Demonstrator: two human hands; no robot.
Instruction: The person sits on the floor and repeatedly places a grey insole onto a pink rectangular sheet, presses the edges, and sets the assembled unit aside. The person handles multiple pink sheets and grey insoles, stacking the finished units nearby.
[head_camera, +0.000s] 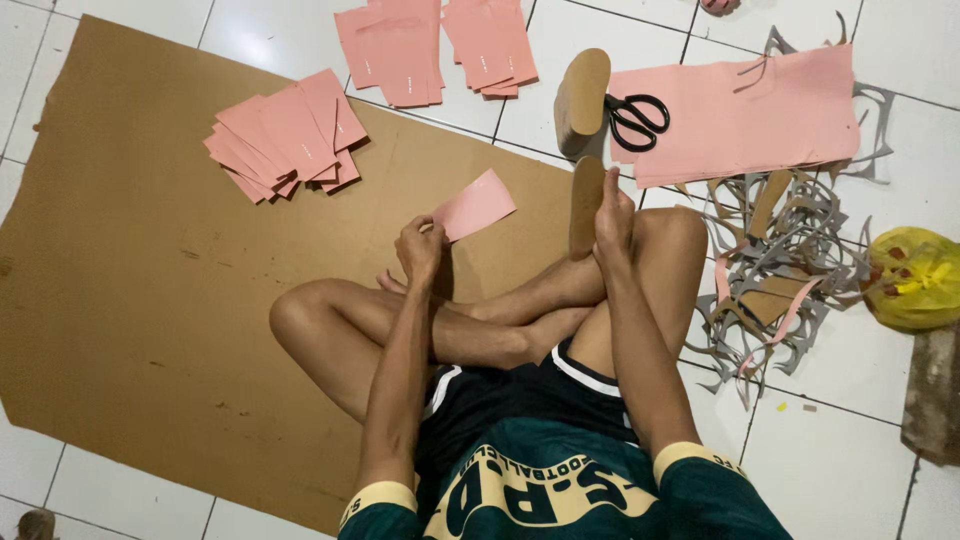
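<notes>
Head view: person sits cross-legged on a large brown cardboard sheet (150, 300) over the white tiled floor (850, 460). Left hand (420, 250) has its fingers closed on the lower end of a small pink rectangular cut piece (477, 204); the piece's long axis rises up and to the right from the hand. Right hand (612, 215) wraps the tan sole-shaped insole (586, 200), held upright, just right of the pink piece, apart. Pink stack (285, 135) lies well up-left; black scissors (636, 118) beyond the insole.
</notes>
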